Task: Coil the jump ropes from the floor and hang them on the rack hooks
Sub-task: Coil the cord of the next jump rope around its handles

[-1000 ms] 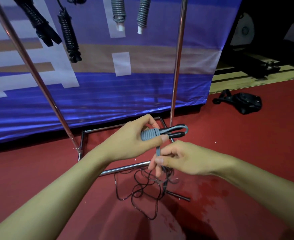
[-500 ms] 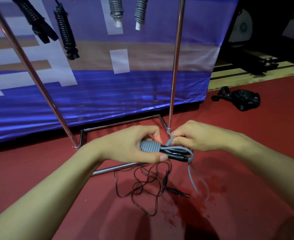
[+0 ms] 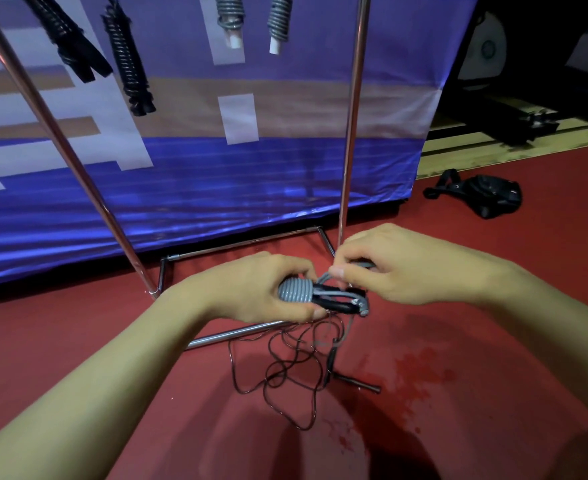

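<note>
Nearest the person, a loose black rope [image 3: 285, 372] lay tangled on the red floor [image 3: 476, 393], one black handle [image 3: 356, 382] lying flat at its right edge. Just above it, both hands met over a grey rope [image 3: 294, 291]. Left hand [image 3: 251, 289]: fingers and thumb curled round the coiled grey turns, gripping the bundle. Right hand [image 3: 403, 268]: fingers bent, thumb and forefinger pinching a grey strand just right of the coil; a length of grey cord hung down from the bundle toward the floor. The dark handles [image 3: 341, 303] stuck out between the two hands.

Behind the hands stood the rack [image 3: 349, 140], its chrome base bar passing under the left wrist and two uprights rising out of frame. Hanging high up: two black coils [image 3: 126, 57] at left, two grey coils [image 3: 228, 12] nearer centre. A blue banner [image 3: 216, 188] hung behind the rack. Far right, a black bag [image 3: 486, 197] lay on the floor.
</note>
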`<move>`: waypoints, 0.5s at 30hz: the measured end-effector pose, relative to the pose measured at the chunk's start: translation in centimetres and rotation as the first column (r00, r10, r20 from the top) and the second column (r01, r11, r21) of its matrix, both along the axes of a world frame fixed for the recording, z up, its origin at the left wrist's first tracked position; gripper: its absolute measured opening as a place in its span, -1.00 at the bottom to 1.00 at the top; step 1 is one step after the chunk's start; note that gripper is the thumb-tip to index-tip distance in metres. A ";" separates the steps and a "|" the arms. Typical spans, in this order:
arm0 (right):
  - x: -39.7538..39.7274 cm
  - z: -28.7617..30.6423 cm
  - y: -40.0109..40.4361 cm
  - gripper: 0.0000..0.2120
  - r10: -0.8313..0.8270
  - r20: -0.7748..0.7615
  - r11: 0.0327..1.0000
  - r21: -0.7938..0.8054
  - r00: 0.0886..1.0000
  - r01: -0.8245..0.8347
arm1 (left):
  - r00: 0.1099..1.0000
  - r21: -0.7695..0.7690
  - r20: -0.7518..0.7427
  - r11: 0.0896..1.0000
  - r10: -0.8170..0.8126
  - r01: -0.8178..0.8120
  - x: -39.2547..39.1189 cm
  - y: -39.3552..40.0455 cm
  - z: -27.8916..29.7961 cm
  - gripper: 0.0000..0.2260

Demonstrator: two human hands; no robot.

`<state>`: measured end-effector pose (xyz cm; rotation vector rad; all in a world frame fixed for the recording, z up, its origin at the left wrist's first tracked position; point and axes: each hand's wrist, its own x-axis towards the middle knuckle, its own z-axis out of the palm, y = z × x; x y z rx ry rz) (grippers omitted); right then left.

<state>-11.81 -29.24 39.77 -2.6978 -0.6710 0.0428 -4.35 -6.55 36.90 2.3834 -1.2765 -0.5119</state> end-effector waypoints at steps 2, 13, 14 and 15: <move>-0.7 0.4 0.2 -0.72 -0.046 0.014 0.998 -0.047 0.999 0.046 | 0.991 -0.007 0.118 0.998 0.056 -0.056 0.2 0.0 -0.3 -0.71; -2.6 0.6 2.1 -0.70 -0.192 -0.505 0.973 0.010 0.841 0.229 | 0.960 -0.198 0.217 0.971 0.179 -0.136 -0.8 -1.1 -0.9 -0.60; -2.5 0.7 1.9 -0.68 -0.212 -0.493 0.972 -0.017 0.844 0.235 | 0.963 -0.215 0.187 0.965 0.193 -0.152 -0.8 -1.1 -1.0 -0.65; -2.5 0.7 1.9 -0.66 -0.234 -0.455 0.971 -0.070 0.859 0.227 | 0.965 -0.223 0.163 0.961 0.203 -0.165 -0.8 -1.1 -0.9 -0.68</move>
